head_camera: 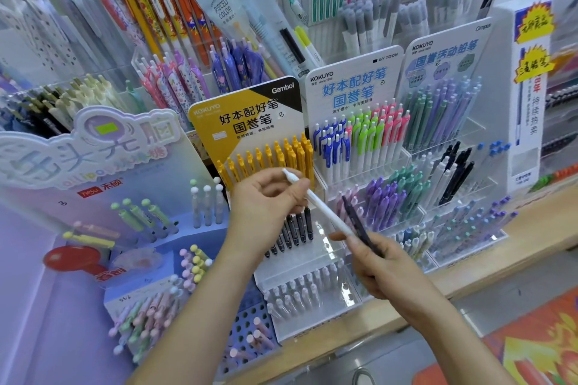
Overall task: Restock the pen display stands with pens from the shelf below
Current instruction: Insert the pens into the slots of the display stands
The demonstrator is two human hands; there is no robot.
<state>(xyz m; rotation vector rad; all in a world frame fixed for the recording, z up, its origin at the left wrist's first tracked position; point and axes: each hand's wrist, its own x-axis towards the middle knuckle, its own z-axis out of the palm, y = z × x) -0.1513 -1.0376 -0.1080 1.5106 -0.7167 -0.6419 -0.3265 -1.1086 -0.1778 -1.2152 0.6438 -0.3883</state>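
Note:
My left hand (269,194) grips the upper part of a white pen (325,212), which slants down to the right in front of the yellow-topped display stand (247,116). My right hand (384,266) holds a dark navy pen (359,225) that points up and left, and its fingers also touch the white pen's lower end. Behind the hands the stand carries rows of yellow pens (269,159), black pens (297,228) and white pens (300,294).
To the right stand a white stand (353,78) with blue, green and pink pens and a pale blue stand (444,56) with pastel pencils. A lilac stand (93,147) with pastel pens fills the left. A wooden shelf edge (538,222) runs below.

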